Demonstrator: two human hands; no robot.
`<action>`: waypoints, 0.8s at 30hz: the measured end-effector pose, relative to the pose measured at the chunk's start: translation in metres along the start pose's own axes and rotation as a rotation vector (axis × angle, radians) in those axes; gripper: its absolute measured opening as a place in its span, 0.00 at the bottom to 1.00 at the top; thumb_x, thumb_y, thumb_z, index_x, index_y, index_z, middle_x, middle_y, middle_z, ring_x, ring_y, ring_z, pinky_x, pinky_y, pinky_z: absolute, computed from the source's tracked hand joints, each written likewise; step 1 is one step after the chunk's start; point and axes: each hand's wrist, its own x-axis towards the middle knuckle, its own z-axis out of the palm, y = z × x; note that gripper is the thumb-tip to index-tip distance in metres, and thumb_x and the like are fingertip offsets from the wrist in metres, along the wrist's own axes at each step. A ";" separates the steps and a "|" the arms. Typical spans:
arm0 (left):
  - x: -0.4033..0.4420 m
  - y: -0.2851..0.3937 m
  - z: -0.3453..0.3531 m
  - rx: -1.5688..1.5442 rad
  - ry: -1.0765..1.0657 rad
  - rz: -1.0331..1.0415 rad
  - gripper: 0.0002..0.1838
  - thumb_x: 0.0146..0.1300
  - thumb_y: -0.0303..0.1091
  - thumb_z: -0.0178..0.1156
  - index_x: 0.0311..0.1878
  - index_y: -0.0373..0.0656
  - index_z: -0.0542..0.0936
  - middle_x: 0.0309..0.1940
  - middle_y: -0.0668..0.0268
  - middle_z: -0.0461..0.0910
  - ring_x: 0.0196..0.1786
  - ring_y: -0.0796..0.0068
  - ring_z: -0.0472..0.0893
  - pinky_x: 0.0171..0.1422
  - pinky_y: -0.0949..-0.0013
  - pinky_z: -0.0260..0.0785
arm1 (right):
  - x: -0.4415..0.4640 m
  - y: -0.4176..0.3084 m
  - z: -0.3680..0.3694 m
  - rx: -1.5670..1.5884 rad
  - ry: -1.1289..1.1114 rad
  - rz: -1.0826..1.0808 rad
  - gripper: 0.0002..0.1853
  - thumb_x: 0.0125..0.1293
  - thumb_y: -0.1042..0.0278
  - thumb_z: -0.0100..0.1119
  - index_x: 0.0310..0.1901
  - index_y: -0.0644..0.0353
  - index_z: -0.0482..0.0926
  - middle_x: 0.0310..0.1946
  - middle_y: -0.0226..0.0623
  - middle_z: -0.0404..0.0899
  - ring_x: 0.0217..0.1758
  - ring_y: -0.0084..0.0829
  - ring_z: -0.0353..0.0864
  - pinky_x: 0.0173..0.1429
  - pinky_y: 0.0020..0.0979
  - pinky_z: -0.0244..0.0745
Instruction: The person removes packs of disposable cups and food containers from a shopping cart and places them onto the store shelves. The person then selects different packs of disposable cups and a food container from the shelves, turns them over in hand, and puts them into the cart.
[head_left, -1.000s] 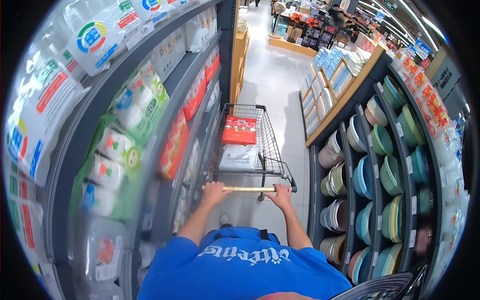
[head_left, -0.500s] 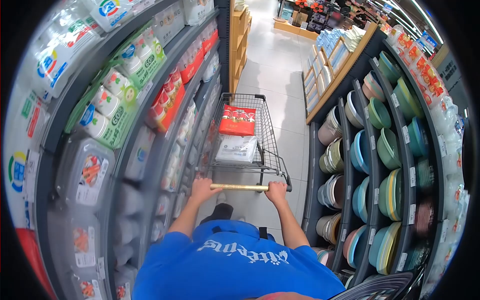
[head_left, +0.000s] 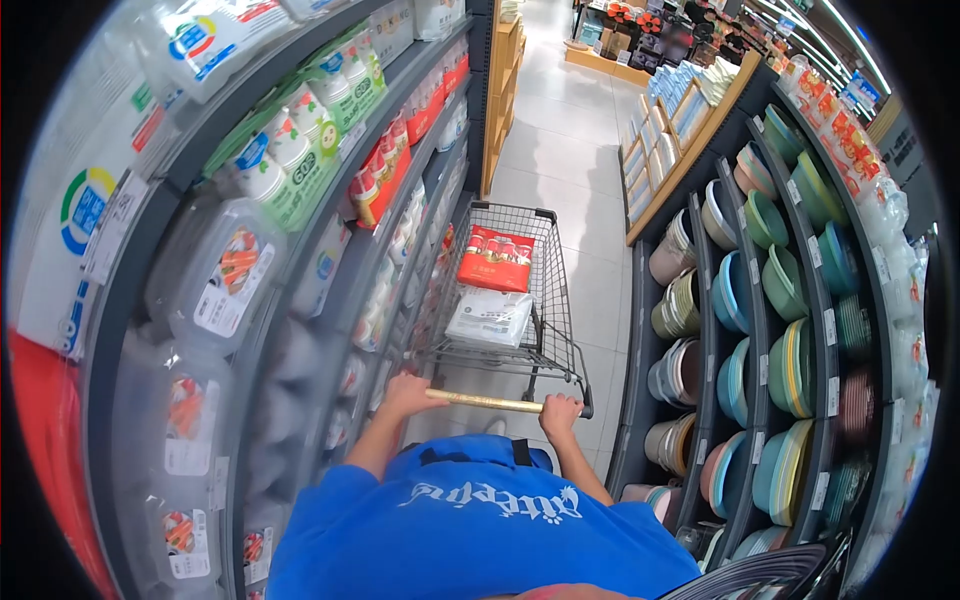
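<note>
My left hand [head_left: 405, 396] is wrapped round the left end of the gold bar handle [head_left: 487, 402] of a shopping cart [head_left: 553, 270]. Round the handle's right end my right hand [head_left: 560, 413] is closed as well. Inside the wire basket lies a red pack [head_left: 495, 259] printed with cups or rolls. A white plastic-wrapped pack [head_left: 490, 318] rests just behind it, nearer to me. Both packs lie flat, apart from my hands.
Left shelves hold green cup packs [head_left: 290, 150], red packs [head_left: 382, 172] and clear food boxes [head_left: 232, 270]. Right shelves carry nested basins [head_left: 790, 368] and buckets [head_left: 672, 383]. A wooden shelf end [head_left: 503, 95] flanks the tiled aisle floor [head_left: 560, 160], close to the cart's left side.
The view has shifted, so the cart and handle appear lower and further right, with the handle slightly tilted. Both hands keep their hold, and the packs stay in the basket.
</note>
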 end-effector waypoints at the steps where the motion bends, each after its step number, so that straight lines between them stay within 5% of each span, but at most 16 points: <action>1: -0.008 -0.006 0.004 -0.010 0.010 0.000 0.40 0.49 0.81 0.62 0.32 0.45 0.86 0.29 0.54 0.86 0.37 0.49 0.86 0.43 0.49 0.75 | -0.007 -0.006 0.001 -0.005 0.015 0.002 0.07 0.56 0.68 0.61 0.33 0.55 0.88 0.35 0.43 0.85 0.43 0.48 0.82 0.55 0.53 0.65; 16: -0.111 -0.051 0.052 -0.035 0.310 0.162 0.33 0.53 0.71 0.66 0.29 0.44 0.85 0.26 0.59 0.85 0.34 0.56 0.85 0.45 0.55 0.75 | -0.098 -0.068 0.015 -0.022 0.201 0.058 0.06 0.56 0.74 0.60 0.33 0.56 0.86 0.34 0.42 0.82 0.45 0.47 0.78 0.60 0.52 0.65; 24: -0.167 -0.046 0.073 -0.046 0.282 0.087 0.35 0.53 0.73 0.65 0.28 0.43 0.84 0.26 0.57 0.85 0.34 0.56 0.86 0.44 0.57 0.74 | -0.141 -0.073 0.022 -0.032 0.087 0.063 0.07 0.56 0.74 0.61 0.34 0.53 0.88 0.38 0.40 0.82 0.48 0.47 0.77 0.63 0.53 0.65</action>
